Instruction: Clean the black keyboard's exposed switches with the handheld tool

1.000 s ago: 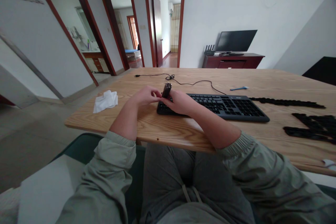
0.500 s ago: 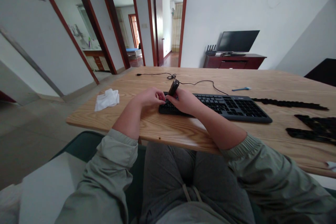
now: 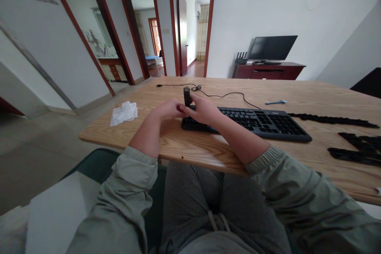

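Dark gadget (image 3: 186, 96) now upright between left hand (image 3: 166, 109) and right hand (image 3: 202, 110).

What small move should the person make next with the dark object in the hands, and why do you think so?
Probably lower the small dark object a little toward the black keyboard. The right hand seems to hold it upright just above the keyboard's left end, and the left hand is close beside it, so it could be steadied.
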Tool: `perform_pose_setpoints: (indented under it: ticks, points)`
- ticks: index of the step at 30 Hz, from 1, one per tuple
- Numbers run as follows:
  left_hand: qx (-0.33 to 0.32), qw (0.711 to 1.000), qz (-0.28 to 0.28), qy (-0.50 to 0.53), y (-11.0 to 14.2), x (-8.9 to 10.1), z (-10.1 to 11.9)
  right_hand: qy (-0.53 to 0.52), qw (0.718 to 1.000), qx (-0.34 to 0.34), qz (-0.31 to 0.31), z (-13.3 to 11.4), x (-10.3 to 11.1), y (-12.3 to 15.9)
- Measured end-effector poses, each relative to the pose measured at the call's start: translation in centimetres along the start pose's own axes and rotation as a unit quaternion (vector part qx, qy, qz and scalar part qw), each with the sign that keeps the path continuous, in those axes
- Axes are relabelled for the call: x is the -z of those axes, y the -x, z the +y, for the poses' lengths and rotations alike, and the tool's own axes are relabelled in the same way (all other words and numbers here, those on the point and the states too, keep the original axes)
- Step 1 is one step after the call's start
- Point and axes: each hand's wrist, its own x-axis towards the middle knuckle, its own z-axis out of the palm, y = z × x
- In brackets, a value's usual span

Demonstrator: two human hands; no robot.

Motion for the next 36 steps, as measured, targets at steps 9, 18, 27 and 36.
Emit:
perform_pose_setpoints:
  ticks: [9,18,27,36]
  points:
    - [0.026,0.998,-0.026,-0.048,-0.4,-0.4,-0.5,-0.295,0.953,-0.024,0.069,-2.4,-0.6,-3.0]
    - [0.044,0.996,-0.019,-0.079,-0.1,0.1,-0.2,-0.289,0.943,-0.106,0.127,-2.5,-3.0,-4.7]
    - [0.041,0.998,-0.022,-0.032,0.3,0.2,-0.4,-0.280,0.952,-0.079,0.092,-3.0,-1.7,-2.5]
    - [0.042,0.998,-0.032,-0.023,0.1,-0.1,-0.2,-0.354,0.918,-0.104,0.146,-1.0,-1.7,-1.8]
